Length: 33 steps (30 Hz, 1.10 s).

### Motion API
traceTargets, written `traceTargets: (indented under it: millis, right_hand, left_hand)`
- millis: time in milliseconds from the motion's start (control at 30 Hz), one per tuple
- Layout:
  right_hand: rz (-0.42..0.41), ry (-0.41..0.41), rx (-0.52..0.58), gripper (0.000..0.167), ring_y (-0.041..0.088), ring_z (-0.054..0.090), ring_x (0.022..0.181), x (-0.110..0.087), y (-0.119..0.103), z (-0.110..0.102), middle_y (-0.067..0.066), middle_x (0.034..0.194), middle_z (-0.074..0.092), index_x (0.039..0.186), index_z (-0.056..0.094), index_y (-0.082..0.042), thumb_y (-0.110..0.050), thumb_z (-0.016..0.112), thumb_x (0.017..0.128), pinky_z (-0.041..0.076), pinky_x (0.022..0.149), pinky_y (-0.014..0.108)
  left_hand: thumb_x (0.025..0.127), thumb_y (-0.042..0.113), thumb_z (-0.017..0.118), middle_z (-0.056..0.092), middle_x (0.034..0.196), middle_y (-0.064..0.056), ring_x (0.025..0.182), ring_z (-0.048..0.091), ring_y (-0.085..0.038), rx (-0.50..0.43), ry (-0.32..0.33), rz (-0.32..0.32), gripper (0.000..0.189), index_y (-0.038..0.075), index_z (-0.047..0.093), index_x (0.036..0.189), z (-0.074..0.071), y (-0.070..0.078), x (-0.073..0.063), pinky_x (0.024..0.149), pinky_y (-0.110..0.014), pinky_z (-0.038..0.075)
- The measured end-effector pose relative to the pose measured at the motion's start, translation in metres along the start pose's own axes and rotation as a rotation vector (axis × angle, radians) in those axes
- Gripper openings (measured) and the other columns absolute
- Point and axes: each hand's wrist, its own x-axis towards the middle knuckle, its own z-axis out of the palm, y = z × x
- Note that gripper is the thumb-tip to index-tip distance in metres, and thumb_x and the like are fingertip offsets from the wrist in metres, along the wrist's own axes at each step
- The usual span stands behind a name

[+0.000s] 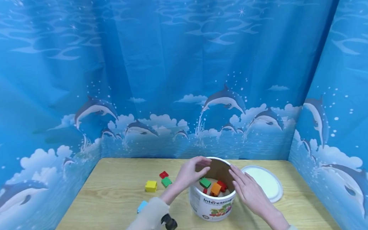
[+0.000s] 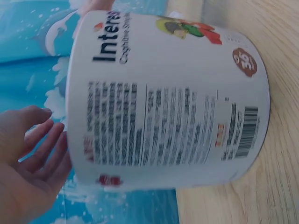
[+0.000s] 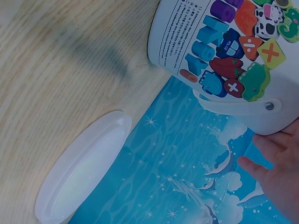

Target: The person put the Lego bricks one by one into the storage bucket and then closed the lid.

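Observation:
A white printed bucket (image 1: 213, 210) stands upright on the wooden table, its top uncovered. Inside lie a green block (image 1: 205, 182), an orange block (image 1: 216, 189) and red blocks (image 1: 222, 186). My left hand (image 1: 191, 172) is at the bucket's left rim, thumb and fingers spread and loosely bent; the left wrist view shows nothing gripped by that hand (image 2: 35, 158). On the opposite side my right hand (image 1: 248, 189) touches the rim with nearly straight fingers. In the right wrist view, the bucket's white handle (image 3: 243, 107) hangs down its side near that hand (image 3: 280, 163).
A round white lid (image 1: 265, 182) lies right of the bucket. To its left are a yellow block (image 1: 151, 186), a green block (image 1: 166, 181), a red block (image 1: 164, 174) and a light blue block (image 1: 142, 206), partly behind my left sleeve. A dolphin-print curtain (image 1: 168, 77) encloses the table (image 1: 106, 198).

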Motion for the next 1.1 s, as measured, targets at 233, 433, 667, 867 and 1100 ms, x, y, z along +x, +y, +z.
traceTargets:
  millis: [233, 433, 667, 867, 1100]
  right_hand:
    - [0.005, 0.003, 0.004, 0.046, 0.036, 0.052, 0.134, 0.001, 0.000, -0.002, 0.020, 0.149, 0.051, 0.138, 0.057, 0.004, -0.007, 0.063, 0.094, 0.046, 0.105, 0.058]
    - [0.005, 0.001, 0.012, 0.043, 0.038, 0.053, 0.132, 0.001, 0.000, -0.002, 0.020, 0.149, 0.051, 0.139, 0.057, 0.004, -0.011, 0.057, 0.099, 0.046, 0.105, 0.060]
    - [0.011, -0.005, 0.017, 0.042, 0.039, 0.054, 0.131, 0.001, 0.001, -0.001, 0.019, 0.150, 0.050, 0.139, 0.056, 0.004, -0.012, 0.055, 0.100, 0.046, 0.104, 0.060]
    - [0.011, -0.003, 0.019, 0.043, 0.038, 0.053, 0.132, 0.000, 0.001, -0.001, 0.019, 0.150, 0.050, 0.140, 0.056, 0.003, -0.011, 0.057, 0.099, 0.045, 0.105, 0.060]
    - [0.010, 0.002, 0.024, 0.044, 0.039, 0.054, 0.131, 0.001, 0.000, -0.001, 0.020, 0.149, 0.050, 0.139, 0.056, 0.004, -0.009, 0.059, 0.097, 0.046, 0.105, 0.060]
  left_hand:
    - [0.098, 0.022, 0.069, 0.071, 0.119, -0.002, 0.110, 0.067, -0.020, -0.100, 0.080, -0.034, 0.028, 0.013, 0.068, 0.125, -0.030, -0.011, -0.012, 0.095, -0.039, 0.058]
    - [0.098, 0.019, 0.069, 0.070, 0.121, -0.006, 0.111, 0.067, -0.023, -0.143, 0.156, -0.043, 0.028, 0.011, 0.068, 0.125, -0.055, -0.026, -0.026, 0.095, -0.037, 0.058]
    - [0.097, 0.017, 0.070, 0.071, 0.121, -0.004, 0.110, 0.067, -0.020, -0.150, 0.239, -0.111, 0.029, 0.011, 0.068, 0.125, -0.078, -0.045, -0.043, 0.096, -0.036, 0.058]
    - [0.098, 0.018, 0.069, 0.069, 0.124, -0.009, 0.112, 0.066, -0.024, -0.153, 0.247, -0.173, 0.032, 0.008, 0.066, 0.128, -0.091, -0.061, -0.062, 0.098, -0.039, 0.056]
    - [0.096, 0.016, 0.071, 0.069, 0.125, -0.012, 0.113, 0.065, -0.027, -0.125, 0.259, -0.240, 0.036, 0.004, 0.065, 0.129, -0.094, -0.085, -0.088, 0.100, -0.044, 0.055]
